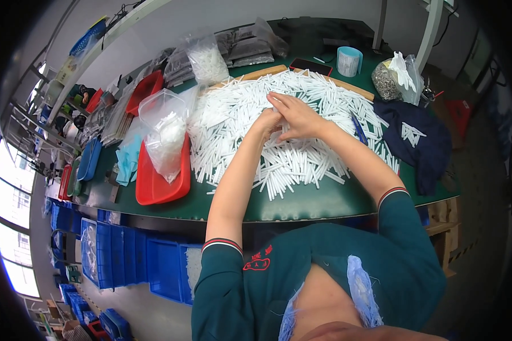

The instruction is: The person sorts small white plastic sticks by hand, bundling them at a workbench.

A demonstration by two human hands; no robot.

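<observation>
A wide pile of thin white plastic tubes [233, 122] covers the middle of the green table [301, 206]. Over its centre my two hands meet. My left hand [268, 121] looks closed, its fingers partly covered by the other hand; what it holds, if anything, is hidden. My right hand [299, 117] reaches across it with fingers stretched out and thumb apart, and nothing shows in its grasp. Left of the pile, a clear plastic bag [166, 149] of white pieces leans in a red tray [164, 197].
Wooden strips [347, 88] edge the pile's far side, near a phone [311, 66] and a label roll [349, 61]. A blue pen [359, 129] lies at the right, beside dark cloth [418, 150] with several tubes on it. Blue bins [168, 273] stand below the table's left side.
</observation>
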